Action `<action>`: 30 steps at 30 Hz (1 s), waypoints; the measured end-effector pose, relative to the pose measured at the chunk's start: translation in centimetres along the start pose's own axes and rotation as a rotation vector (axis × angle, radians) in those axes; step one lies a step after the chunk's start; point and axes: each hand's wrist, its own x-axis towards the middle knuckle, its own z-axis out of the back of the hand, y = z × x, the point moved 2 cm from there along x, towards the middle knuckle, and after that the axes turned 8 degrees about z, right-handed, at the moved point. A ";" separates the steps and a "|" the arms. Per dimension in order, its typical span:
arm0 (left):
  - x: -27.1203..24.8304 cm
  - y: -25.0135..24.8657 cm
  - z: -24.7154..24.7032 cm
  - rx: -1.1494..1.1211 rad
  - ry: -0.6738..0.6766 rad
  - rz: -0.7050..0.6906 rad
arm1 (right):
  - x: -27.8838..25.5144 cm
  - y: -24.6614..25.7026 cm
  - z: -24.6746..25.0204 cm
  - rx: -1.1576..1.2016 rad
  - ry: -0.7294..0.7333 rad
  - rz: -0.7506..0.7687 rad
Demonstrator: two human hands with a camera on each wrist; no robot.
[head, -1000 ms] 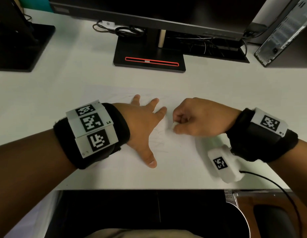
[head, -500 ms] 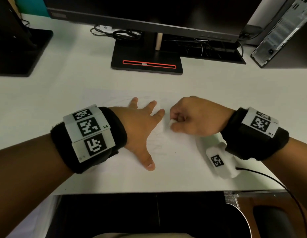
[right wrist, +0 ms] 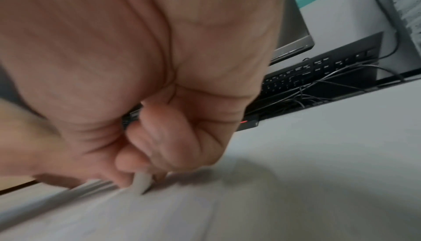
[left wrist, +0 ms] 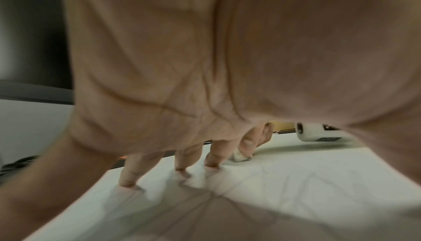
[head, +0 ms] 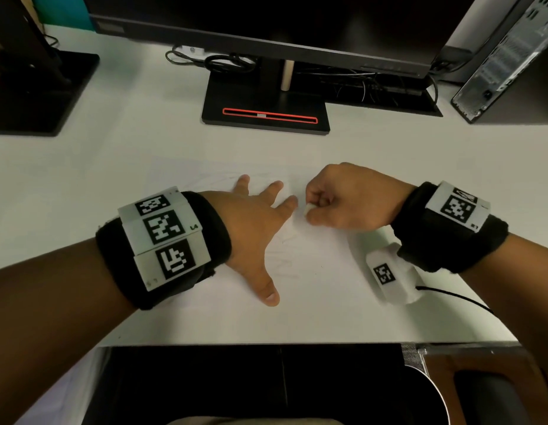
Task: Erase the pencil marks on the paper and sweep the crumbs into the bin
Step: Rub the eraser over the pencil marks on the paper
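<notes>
Head view, hands: your left hand (head: 254,228) lies flat on the paper (head: 322,289) with fingers spread and straight, pinning the sheet; your right hand (head: 346,200) is curled, thumb and fingers clamped on a small white eraser (head: 309,208) just beside your left index fingertip
Head view, paper: it sits on the white desk (head: 113,167) near the front edge, with faint pencil marks (head: 285,259) still showing between your hands and more above your left fingers
Head view, bin: a dark rounded rim (head: 432,391) shows below the desk edge at lower right; you may take it for the bin, though I cannot tell for sure
Left wrist view: your fingertips (left wrist: 127,182) press straight down on the sheet, holding nothing; the eraser (left wrist: 239,156) touches the paper just past them, and pale lines cross the sheet in front
Right wrist view: the picture is blurred, yet you can see the eraser (right wrist: 142,182) pinched between your thumb and fingers with its lower end on the paper (right wrist: 205,218)
Progress: you look to be in the middle of erasing; marks remain, so rubbing is not finished
Still to do: no crumbs are clear enough to make out, and the sweep into the bin is not yet done
</notes>
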 end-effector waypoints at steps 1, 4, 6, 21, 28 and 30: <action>0.0 0.0 0.0 -0.004 -0.001 -0.004 | 0.0 0.4 -0.3 0.011 0.004 0.024; 0.0 0.0 0.0 -0.012 -0.001 -0.009 | -0.4 1.1 -1.1 0.044 0.092 0.069; -0.1 0.0 0.0 -0.004 0.002 -0.007 | -0.2 0.3 -0.4 0.029 0.078 0.017; -0.6 -0.3 0.3 0.027 -0.003 0.002 | 0.3 0.2 -0.4 0.006 0.070 0.019; -0.7 -0.2 0.3 0.027 -0.003 -0.008 | 1.3 -0.7 0.7 -0.033 -0.009 -0.019; -0.6 -0.2 0.2 0.023 -0.004 -0.011 | 1.2 -0.1 0.1 -0.019 0.048 0.028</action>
